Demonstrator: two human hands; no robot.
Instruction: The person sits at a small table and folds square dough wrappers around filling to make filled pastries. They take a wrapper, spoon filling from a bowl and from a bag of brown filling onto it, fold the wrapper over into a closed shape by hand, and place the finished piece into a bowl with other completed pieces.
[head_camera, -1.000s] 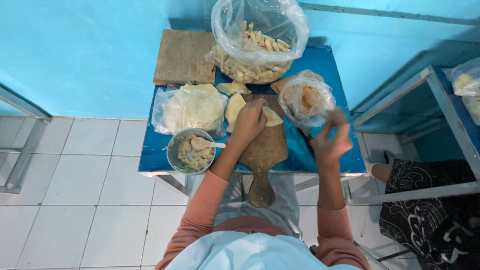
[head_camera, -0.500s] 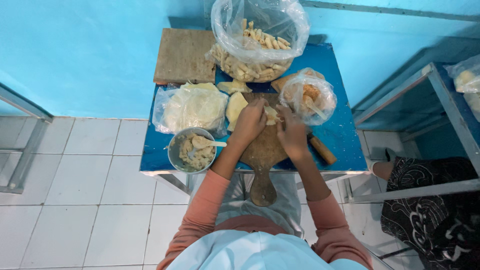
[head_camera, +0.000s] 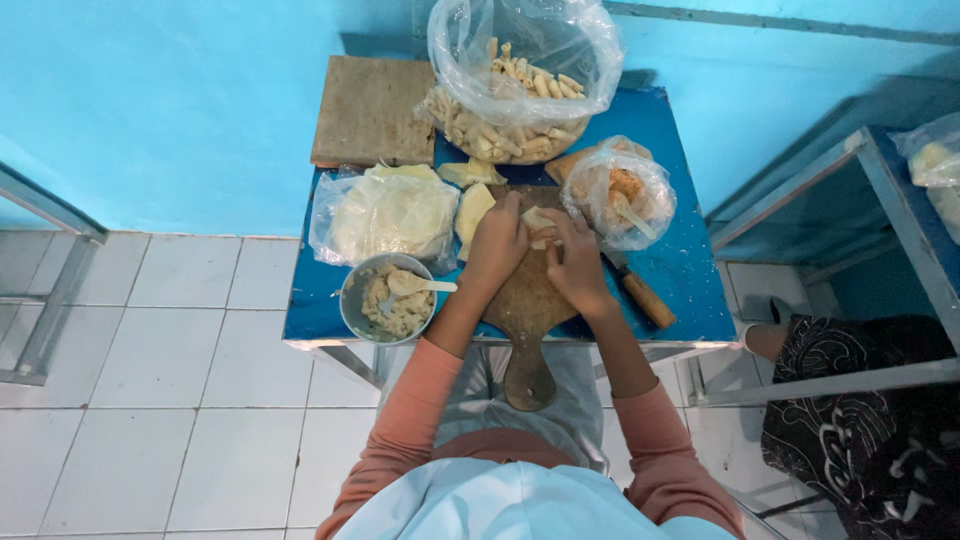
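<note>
My left hand (head_camera: 497, 243) and right hand (head_camera: 573, 262) cover most of the pale wrapper (head_camera: 538, 222) at frame centre; its filling is hidden. The knife (head_camera: 640, 294) blade runs under my right wrist. At the right edge, a bag (head_camera: 935, 160) is cut off. Lower right, a seated person's patterned cloth (head_camera: 880, 440) runs out of frame.

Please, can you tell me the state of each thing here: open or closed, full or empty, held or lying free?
Left hand: pressing the pale wrapper.
Right hand: also on the wrapper.
Pale wrapper: held, partly folded, over the wooden paddle board.
Metal bowl: part full of filling, spoon inside.
Big plastic bag: open, holding many rolls.
Small plastic bag: open, spoon inside.
Knife: lying free.
</note>
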